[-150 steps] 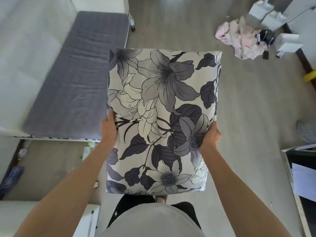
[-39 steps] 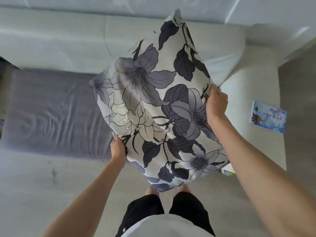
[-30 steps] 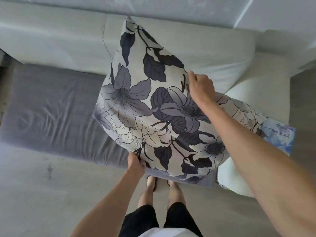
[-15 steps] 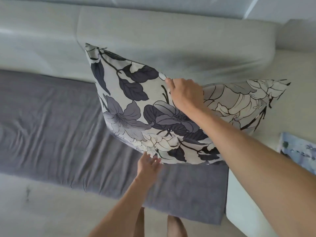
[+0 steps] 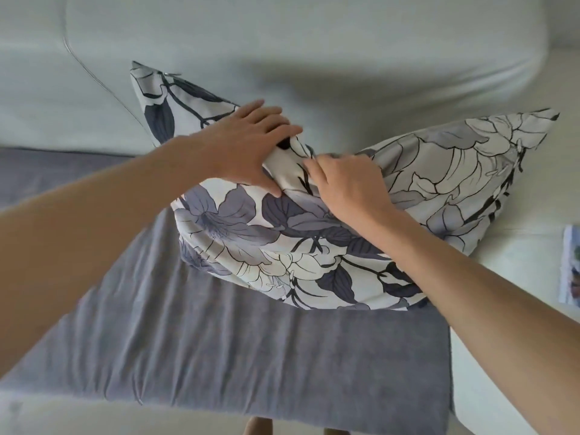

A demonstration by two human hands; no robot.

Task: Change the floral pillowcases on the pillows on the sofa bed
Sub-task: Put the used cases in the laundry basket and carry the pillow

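A pillow in a grey, black and white floral pillowcase (image 5: 257, 246) rests on the sofa bed's grey seat cover (image 5: 219, 346), leaning against the pale backrest (image 5: 314, 58). Its top middle is pushed down, so both upper corners stick up. My left hand (image 5: 241, 149) lies on the left side of that dent, fingers spread over the fabric. My right hand (image 5: 348, 186) presses and pinches the fabric at the middle of the dent, fingers curled.
The sofa's pale armrest (image 5: 518, 262) is at the right, with a colourful printed booklet (image 5: 571, 265) lying on it at the frame edge. The grey seat cover stretches left. My feet show at the bottom edge.
The pillow has come down from the air onto the seat against the backrest. My left hand moved from under its lower edge to its top, beside my right hand.
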